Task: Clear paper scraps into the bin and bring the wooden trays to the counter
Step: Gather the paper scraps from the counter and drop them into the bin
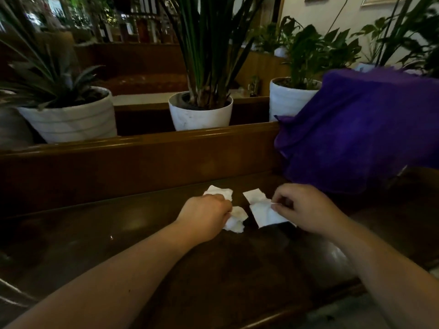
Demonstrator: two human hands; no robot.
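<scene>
Four torn paper scraps (263,213) mid-table on dark wooden table (118,233) | head: light, limp tissue, tears easily, best pinched at edges or bunched | left hand (205,216) closed on crumpled scrap (236,219) | right hand (306,210) pinching flat scrap's right edge | purple cloth (356,134) far right | bin, trays not visible

The dark wooden worktop (142,233) is glossy and smooth, the torn white paper scraps (263,213) matt and creased, the purple cloth (356,129) at two o'clock soft and fuzzy.
</scene>
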